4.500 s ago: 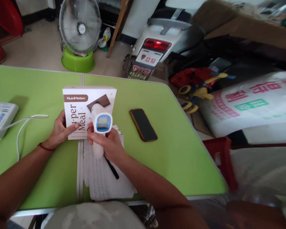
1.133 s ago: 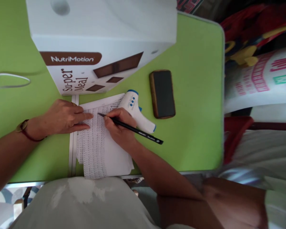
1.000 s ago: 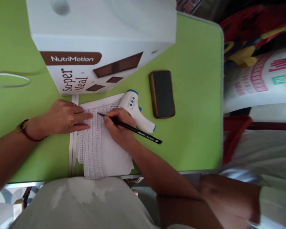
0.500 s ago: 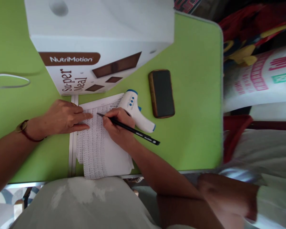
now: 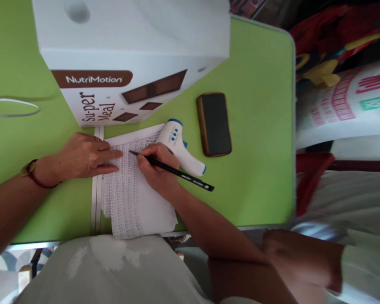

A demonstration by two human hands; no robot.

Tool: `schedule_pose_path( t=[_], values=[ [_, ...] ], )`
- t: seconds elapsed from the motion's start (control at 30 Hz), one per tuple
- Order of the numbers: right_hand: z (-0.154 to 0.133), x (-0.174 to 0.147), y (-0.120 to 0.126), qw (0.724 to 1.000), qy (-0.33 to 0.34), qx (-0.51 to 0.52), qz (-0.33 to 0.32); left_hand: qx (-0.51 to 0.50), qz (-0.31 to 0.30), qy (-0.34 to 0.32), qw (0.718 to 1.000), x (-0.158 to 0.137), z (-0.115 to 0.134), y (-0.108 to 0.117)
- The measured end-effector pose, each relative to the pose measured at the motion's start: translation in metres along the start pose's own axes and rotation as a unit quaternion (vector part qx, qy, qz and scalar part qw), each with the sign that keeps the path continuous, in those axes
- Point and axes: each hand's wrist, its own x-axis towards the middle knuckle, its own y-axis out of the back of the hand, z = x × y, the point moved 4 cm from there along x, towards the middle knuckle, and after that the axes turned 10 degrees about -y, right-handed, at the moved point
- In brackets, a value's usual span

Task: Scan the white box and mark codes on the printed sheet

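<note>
My right hand (image 5: 158, 169) is closed round a black pen (image 5: 183, 174), its tip at the writing on the top sheet of a stack of papers (image 5: 152, 211). Rows of small handwriting cover the left part of that sheet; its right part is blank. My left hand (image 5: 88, 156) lies with fingers stretched over the upper left edge of the papers, a ring on one finger and a band with a round piece at the wrist. Just beyond my right hand is a white and blue infrared thermometer (image 5: 180, 147), lying partly on the papers.
A large white NutriMotion box (image 5: 133, 38) stands at the back of the green table (image 5: 259, 169). A phone in a brown case (image 5: 214, 124) lies right of the thermometer. A white cable (image 5: 15, 100) is at the left, and a printed white sack (image 5: 345, 103) is beyond the right edge.
The back end of the pen has tilted slightly up and to the right. My left hand keeps its place, as do the box, phone and thermometer.
</note>
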Motion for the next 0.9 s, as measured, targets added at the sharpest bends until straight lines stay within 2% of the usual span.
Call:
schedule_pose_path(
  t=[0.2,0.3,0.43,0.7,0.9],
  values=[
    [-0.0008,-0.0002,0.0000,1.000,0.004,0.009,0.006,0.002,0.058,-0.014,0.998,0.0002,0.0005,0.0011],
    [-0.0018,-0.0002,0.0002,1.000,0.006,-0.004,0.027,-0.004,0.021,-0.004,1.000,-0.0012,-0.0004,-0.0013],
    [-0.0023,0.0001,-0.0004,1.000,0.018,0.002,0.020,-0.015,-0.046,0.014,0.999,-0.0031,-0.0017,-0.0040],
    [-0.0026,0.0010,0.0014,0.999,0.039,-0.020,0.004,-0.012,-0.034,0.008,0.999,-0.0016,-0.0005,-0.0023],
    [-0.0035,-0.0002,0.0039,0.999,0.011,-0.026,0.029,-0.010,-0.021,0.003,1.000,-0.0015,-0.0010,-0.0008]
  ],
)
